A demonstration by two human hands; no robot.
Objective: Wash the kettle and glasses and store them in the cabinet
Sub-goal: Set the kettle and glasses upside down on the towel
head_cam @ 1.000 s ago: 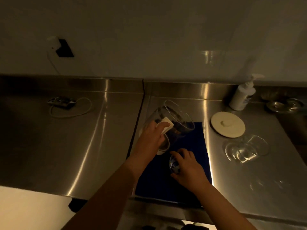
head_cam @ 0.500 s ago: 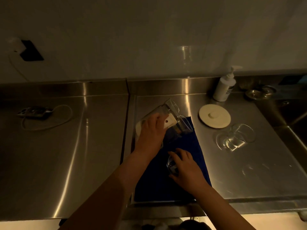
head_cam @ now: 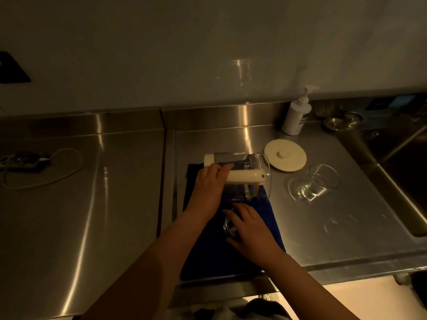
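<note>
Kettle [head_cam: 240, 179] tipped from tilted to sideways over blue cloth [head_cam: 231, 255]. Left hand [head_cam: 208, 190] gripped its handle; right hand [head_cam: 249, 229] curled round glass [head_cam: 230, 226]. Washing seemingly done; cabinet storage remained.

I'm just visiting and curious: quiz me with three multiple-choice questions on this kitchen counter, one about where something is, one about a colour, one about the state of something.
1. Where does the round white lid lie?
A. On the counter, right of the kettle
B. On top of the kettle
C. Inside the sink

2. What colour is the cloth under the hands?
A. Red
B. Dark blue
C. White

3. How is the glass kettle held?
A. Upright
B. Tipped on its side, mouth to the right
C. Mouth down on the cloth

Answers:
1 A: the lid sits flat on the steel counter, apart from the kettle.
2 B: the cloth shows dark blue around the arms.
3 B: the left hand grips the white handle with the kettle's open rim facing right, while the right hand holds a small glass.
</note>
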